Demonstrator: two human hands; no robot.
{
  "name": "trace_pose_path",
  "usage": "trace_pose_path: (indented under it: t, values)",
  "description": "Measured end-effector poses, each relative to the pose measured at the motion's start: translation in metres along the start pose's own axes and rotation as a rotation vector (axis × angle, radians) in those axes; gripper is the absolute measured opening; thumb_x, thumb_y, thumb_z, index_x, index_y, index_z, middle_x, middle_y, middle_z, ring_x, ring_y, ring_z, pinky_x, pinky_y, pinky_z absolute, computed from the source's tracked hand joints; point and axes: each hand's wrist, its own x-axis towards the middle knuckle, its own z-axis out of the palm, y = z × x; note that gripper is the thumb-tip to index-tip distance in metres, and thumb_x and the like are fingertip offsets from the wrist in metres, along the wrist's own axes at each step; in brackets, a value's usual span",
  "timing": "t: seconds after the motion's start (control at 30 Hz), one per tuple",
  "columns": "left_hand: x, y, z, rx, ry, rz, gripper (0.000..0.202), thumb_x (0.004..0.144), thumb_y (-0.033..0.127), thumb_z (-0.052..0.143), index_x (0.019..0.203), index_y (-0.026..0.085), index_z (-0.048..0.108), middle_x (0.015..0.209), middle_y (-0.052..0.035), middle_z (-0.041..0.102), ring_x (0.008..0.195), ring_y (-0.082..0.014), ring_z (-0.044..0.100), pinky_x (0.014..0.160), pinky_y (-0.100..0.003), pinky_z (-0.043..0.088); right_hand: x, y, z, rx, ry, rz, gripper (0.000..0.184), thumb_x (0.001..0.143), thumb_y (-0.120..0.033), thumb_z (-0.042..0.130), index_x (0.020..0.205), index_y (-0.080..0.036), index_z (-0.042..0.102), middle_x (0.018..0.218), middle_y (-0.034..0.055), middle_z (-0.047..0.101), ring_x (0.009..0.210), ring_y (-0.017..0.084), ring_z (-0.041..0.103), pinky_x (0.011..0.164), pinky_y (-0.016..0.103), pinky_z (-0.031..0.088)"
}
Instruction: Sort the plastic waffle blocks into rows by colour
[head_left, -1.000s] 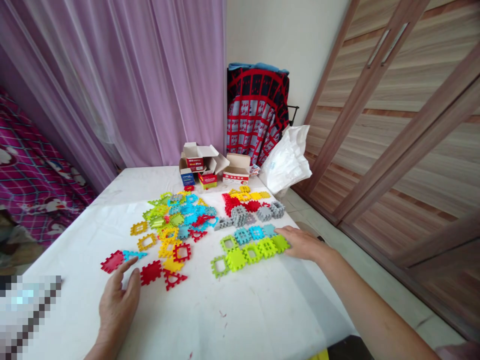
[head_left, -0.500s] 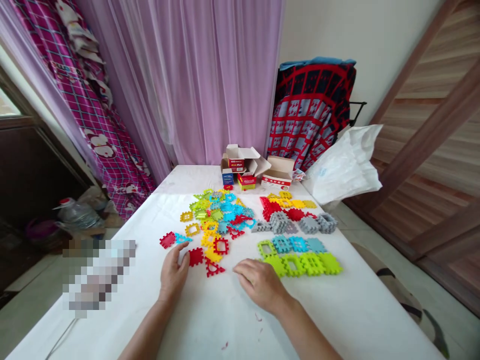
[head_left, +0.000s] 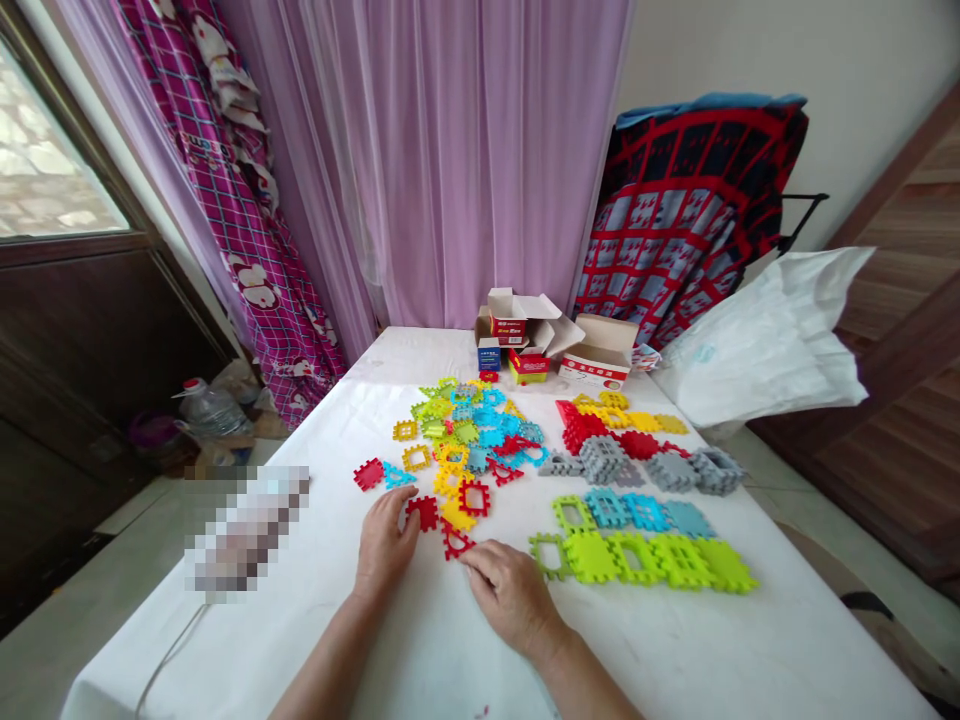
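My left hand (head_left: 384, 545) lies on the white table (head_left: 675, 650) with its fingers stretched out; the fingertips touch a red square puzzle tile (head_left: 426, 512). My right hand (head_left: 508, 592) rests beside it, fingers spread, its fingertips at a red triangular tile (head_left: 454, 542). Beyond the hands lies a loose heap of colourful interlocking tiles (head_left: 469, 440). To the right, a joined row of lime green tiles (head_left: 652, 560) sits next to a row of blue tiles (head_left: 637, 512).
Grey tile cubes (head_left: 652, 468) with red and yellow tiles (head_left: 622, 425) lie further right. Small open cardboard boxes (head_left: 540, 345) stand at the far edge. A white plastic bag (head_left: 765, 345) and a cloth-draped chair (head_left: 690, 210) stand right. A plastic bottle (head_left: 206, 410) sits on the floor left.
My right hand has come from the green row on the right to the red triangular tile. My left hand has slid forward onto the red square tile. The view turned left.
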Motion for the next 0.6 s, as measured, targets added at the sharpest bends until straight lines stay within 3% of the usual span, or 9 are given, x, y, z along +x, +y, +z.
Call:
trace_pose_path:
  t: [0.1, 0.17, 0.3, 0.47, 0.53, 0.6]
  values:
    - [-0.003, 0.005, -0.002, 0.074, -0.102, 0.038, 0.031, 0.083, 0.032, 0.056, 0.111, 0.022, 0.063, 0.11, -0.0082, 0.07, 0.107, -0.0265, 0.061, 0.095, -0.046, 0.047, 0.0, 0.002, 0.003, -0.037, 0.025, 0.02, 0.038, 0.081, -0.012, 0.05, 0.112, -0.025, 0.067, 0.121, 0.0064, 0.065, 0.106, 0.02, 0.062, 0.092, 0.031, 0.048]
    - [-0.006, 0.009, -0.006, 0.101, -0.173, 0.081, 0.04, 0.082, 0.04, 0.06, 0.118, 0.022, 0.061, 0.118, -0.0096, 0.066, 0.113, -0.0281, 0.057, 0.099, -0.048, 0.044, -0.001, 0.004, 0.005, -0.042, 0.051, 0.036, 0.042, 0.08, -0.013, 0.051, 0.118, -0.024, 0.065, 0.129, 0.0078, 0.06, 0.112, 0.022, 0.06, 0.095, 0.034, 0.048]
    - [-0.005, 0.02, -0.021, 0.143, -0.278, 0.088, 0.044, 0.083, 0.045, 0.059, 0.12, 0.022, 0.062, 0.119, -0.0114, 0.063, 0.11, -0.0268, 0.057, 0.096, -0.042, 0.045, -0.001, 0.01, 0.007, 0.022, 0.087, 0.028, 0.038, 0.082, -0.015, 0.049, 0.115, -0.023, 0.066, 0.125, 0.0087, 0.062, 0.109, 0.021, 0.062, 0.095, 0.034, 0.049]
    - [0.016, 0.028, -0.037, 0.212, -0.41, 0.038, 0.034, 0.091, 0.046, 0.045, 0.103, 0.026, 0.069, 0.099, -0.0066, 0.071, 0.095, -0.022, 0.064, 0.085, -0.032, 0.047, 0.0, 0.012, 0.006, 0.103, 0.126, 0.008, 0.03, 0.082, -0.014, 0.048, 0.103, -0.021, 0.069, 0.109, 0.0088, 0.068, 0.1, 0.019, 0.064, 0.091, 0.032, 0.051]
    - [0.029, 0.023, -0.039, 0.249, -0.389, -0.033, 0.036, 0.093, 0.043, 0.039, 0.101, 0.026, 0.069, 0.094, -0.0058, 0.072, 0.09, -0.0214, 0.066, 0.081, -0.031, 0.048, 0.001, 0.012, 0.006, 0.119, 0.136, 0.004, 0.029, 0.082, -0.013, 0.048, 0.099, -0.021, 0.07, 0.105, 0.0083, 0.069, 0.098, 0.019, 0.065, 0.089, 0.032, 0.051]
    - [0.041, 0.012, -0.041, 0.295, -0.315, -0.097, 0.037, 0.094, 0.037, 0.037, 0.11, 0.022, 0.066, 0.104, -0.0092, 0.071, 0.098, -0.0238, 0.064, 0.086, -0.034, 0.047, 0.002, 0.012, 0.006, 0.13, 0.148, 0.006, 0.028, 0.081, -0.012, 0.048, 0.097, -0.021, 0.07, 0.103, 0.0082, 0.069, 0.096, 0.019, 0.065, 0.087, 0.032, 0.051]
